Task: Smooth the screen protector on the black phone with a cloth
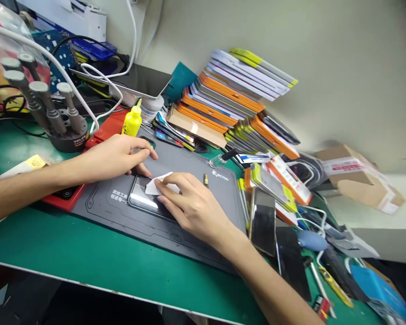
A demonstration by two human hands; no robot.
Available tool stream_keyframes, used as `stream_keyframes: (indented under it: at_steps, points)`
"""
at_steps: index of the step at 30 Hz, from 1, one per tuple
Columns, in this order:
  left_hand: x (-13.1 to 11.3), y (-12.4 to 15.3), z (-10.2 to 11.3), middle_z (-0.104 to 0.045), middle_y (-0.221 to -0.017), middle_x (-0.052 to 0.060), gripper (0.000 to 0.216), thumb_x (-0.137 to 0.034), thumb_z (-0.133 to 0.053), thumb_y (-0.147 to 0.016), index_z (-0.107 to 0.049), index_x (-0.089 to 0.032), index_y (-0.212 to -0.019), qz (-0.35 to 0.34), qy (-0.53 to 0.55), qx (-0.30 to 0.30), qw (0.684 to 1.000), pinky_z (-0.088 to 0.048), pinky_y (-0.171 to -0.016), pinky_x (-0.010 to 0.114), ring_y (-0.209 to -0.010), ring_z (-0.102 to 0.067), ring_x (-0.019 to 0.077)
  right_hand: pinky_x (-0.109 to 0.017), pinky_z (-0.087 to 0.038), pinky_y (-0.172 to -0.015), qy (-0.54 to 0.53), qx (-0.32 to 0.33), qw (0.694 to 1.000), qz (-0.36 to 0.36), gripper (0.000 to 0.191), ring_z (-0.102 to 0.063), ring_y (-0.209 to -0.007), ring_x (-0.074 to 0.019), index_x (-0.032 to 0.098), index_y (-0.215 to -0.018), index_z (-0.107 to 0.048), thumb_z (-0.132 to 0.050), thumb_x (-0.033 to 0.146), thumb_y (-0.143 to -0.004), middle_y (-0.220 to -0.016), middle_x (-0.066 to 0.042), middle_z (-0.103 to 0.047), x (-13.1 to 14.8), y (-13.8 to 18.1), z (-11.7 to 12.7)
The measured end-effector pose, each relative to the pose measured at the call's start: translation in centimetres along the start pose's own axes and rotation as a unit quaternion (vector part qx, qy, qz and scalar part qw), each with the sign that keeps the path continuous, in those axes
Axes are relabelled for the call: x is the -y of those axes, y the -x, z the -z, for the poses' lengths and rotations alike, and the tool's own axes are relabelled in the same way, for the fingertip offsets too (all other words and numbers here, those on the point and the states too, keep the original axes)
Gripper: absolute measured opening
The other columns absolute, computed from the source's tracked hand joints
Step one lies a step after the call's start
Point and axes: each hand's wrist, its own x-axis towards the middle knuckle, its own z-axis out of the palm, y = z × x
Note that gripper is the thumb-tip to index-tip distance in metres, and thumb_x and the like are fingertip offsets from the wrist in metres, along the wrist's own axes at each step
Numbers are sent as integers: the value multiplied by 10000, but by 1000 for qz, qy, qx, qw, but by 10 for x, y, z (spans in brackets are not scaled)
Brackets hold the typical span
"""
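A smartphone [141, 202] with a dark, shiny screen lies on the grey work mat [122, 221]. My right hand [186, 198] pinches a white wipe [152, 186] and presses it against the screen, covering the phone's right part. Over the phone's far left corner hovers my left hand [128, 155], its fingers loosely bent and apart, holding nothing; whether a fingertip touches the phone's edge I cannot tell. A small brass-coloured bit [206, 180] sits on the mat beyond my right hand.
Behind the mat stand a yellow bottle [132, 121] and leaning stacks of thin boxes [219, 99]. A screwdriver stand [67, 140] is at left, near a red device [62, 201]. Phones [263, 221], a blue air blower [311, 240] and tools crowd the right side.
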Motion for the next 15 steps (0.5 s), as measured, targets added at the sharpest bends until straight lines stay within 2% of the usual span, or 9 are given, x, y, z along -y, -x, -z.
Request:
stream_keyframes:
  at_steps: [6,9,11,15]
  points:
    - [0,-1,2,-872,-928,-3,365,-409,-502,-1017,-750,-261,-1241,11,-30,4,999,-597,-777,266,-949,-821,201,-484,-639,-952,9,-7,999,-32,366,-714,-1126,-283,195,-1449,-652,-568,187,-1092,-1185,-135,-740,1,37,10]
    - [-4,0,3,-875,-944,13,412,-464,-502,-1003,-750,-249,-1253,14,-58,-4,998,-609,-824,273,-937,-816,209,-464,-632,-969,7,-10,999,-32,297,-710,-1116,-276,152,-1357,-689,-545,236,-1111,-1198,-151,-744,10,27,7]
    - [-6,-1,5,-874,-927,24,468,-544,-505,-980,-760,-250,-1241,24,-74,-22,997,-622,-825,297,-923,-814,237,-461,-607,-1039,-14,1,999,-29,313,-694,-1162,-279,118,-1304,-708,-519,298,-1130,-1231,-163,-740,16,13,3]
    - [-7,-4,10,-877,-957,27,515,-631,-519,-944,-744,-282,-1250,36,-78,-17,996,-608,-937,293,-1078,-806,268,-436,-551,-1129,-3,18,1000,-17,405,-663,-1218,-279,70,-1358,-678,-498,363,-1143,-1221,-142,-742,21,4,-2]
